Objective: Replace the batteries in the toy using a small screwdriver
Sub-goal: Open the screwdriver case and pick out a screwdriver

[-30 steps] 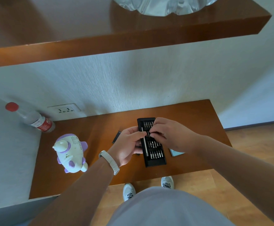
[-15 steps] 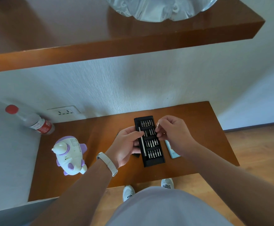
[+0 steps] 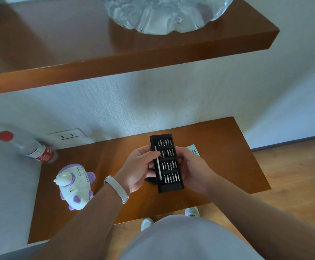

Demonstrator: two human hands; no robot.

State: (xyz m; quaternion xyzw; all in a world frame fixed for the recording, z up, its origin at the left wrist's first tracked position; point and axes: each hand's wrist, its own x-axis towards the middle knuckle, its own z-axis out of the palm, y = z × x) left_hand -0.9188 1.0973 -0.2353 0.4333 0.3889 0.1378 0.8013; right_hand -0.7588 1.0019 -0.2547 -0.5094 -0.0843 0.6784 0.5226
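1. Shelf (image 3: 134, 61): brown wood, fixed to the wall above the work area.
2. Surface (image 3: 218, 147): brown wood, lower, set against the same wall; it carries items 4 and 5.
3. Clear vessel (image 3: 162, 14): large, ribbed base, standing on the shelf and cut off by the top edge of the view.
4. Toy (image 3: 76, 184): white and purple, on the surface at its left front part. It is untouched, well left of both hands and just beside the left forearm.
5. Bottle (image 3: 34, 149): clear, red cap and red label, at the left rear corner of the surface by the wall.
6. Bit case (image 3: 170, 186): black, oblong, lying open and face up, held between the two hands above the middle of the surface.
7. Left hand (image 3: 139, 169): grip clamped on the case's left long edge, thumb on top, fingers curled beneath.
8. Right hand (image 3: 192, 169): grip clamped on the case's right long edge; whether it also holds a bit cannot be told.
9. Wall socket (image 3: 68, 136): white, on the wall behind the surface.
10. Black cover (image 3: 151, 181): on the surface, partly hidden under the left hand.
11. Leaflet (image 3: 194, 149): pale blue, showing behind the right hand.
12. Wristband (image 3: 117, 188): white, on the left wrist.
13. Screwdriver handle (image 3: 158, 166): silver rod seated in the case's left channel, beside the left thumb.
14. Bits (image 3: 169, 164): four rows, seated in the case.
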